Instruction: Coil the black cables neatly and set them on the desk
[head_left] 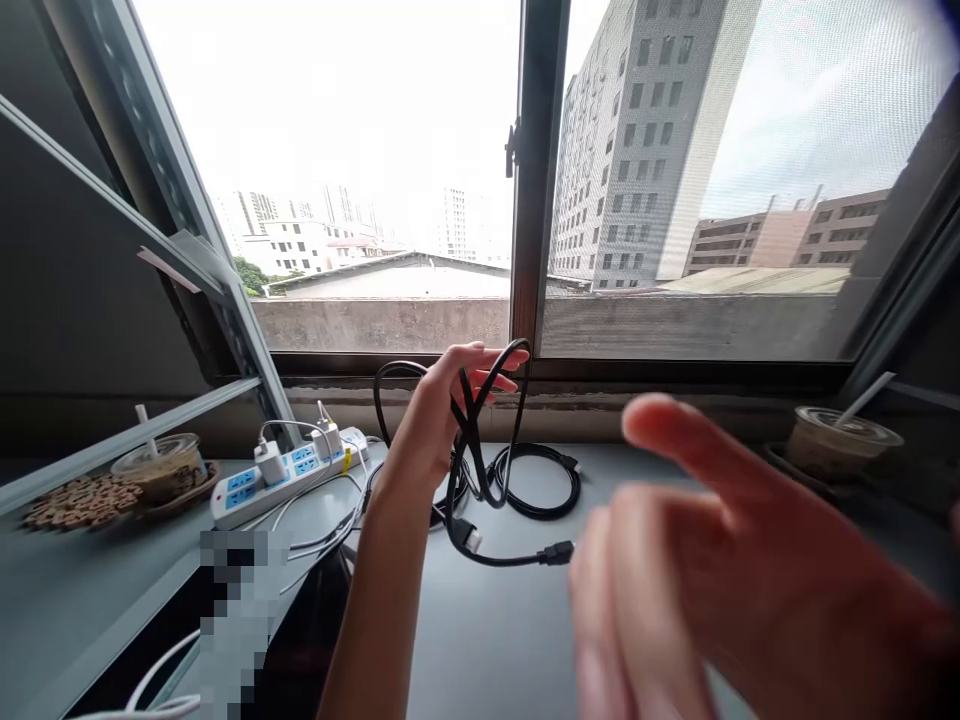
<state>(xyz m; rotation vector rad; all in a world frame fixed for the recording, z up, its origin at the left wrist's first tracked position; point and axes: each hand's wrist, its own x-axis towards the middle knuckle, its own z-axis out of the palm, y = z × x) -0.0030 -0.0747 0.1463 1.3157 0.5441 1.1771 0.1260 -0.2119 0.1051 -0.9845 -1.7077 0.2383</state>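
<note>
Raised over the desk, my left hand is curled round a loosely looped black HDMI cable. Loops of it hang below and beside the fingers. One of its plugs dangles under the hand, and another plug end points right, close to my right hand. Large and partly blurred in the foreground, my right hand has its thumb stretched out apart from the bent, downward fingers. Nothing shows in its grasp. Behind the held loops, a second black cable lies coiled on the desk.
A white power strip with chargers and trailing white cords lies at left. Iced drinks with straws stand at the left and right. A wooden mat is at far left. Metal shelf posts and the window bound the desk.
</note>
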